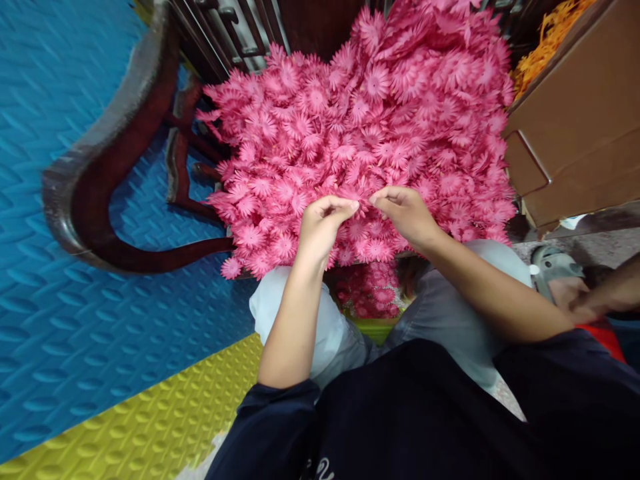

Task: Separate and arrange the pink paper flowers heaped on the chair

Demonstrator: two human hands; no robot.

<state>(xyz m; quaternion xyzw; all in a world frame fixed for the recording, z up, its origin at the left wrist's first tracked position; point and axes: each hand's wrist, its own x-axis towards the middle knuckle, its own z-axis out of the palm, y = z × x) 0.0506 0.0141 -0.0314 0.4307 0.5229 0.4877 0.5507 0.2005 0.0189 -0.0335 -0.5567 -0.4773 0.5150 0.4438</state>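
Observation:
A large heap of pink artificial flowers (320, 147) lies in front of me, its layered petals pale at the centres. Over the heap's near part, my left hand (327, 223) pinches thumb and forefinger together at the edge of a pink artificial flower (362, 202). Close by on the other side, my right hand (406, 212) is also closed in a pinch, its fingertips facing the left ones across a small gap. Anything between the right fingertips blends into the pink petals and cannot be made out.
A dark curved wooden armrest (100, 200) stands left, over blue and yellow textured mats (30, 320). At right is a brown cardboard box (575, 127), with orange strands (545, 47) behind it. Another person's arm (613, 293) and a grey sandal (555, 263) show at the right edge.

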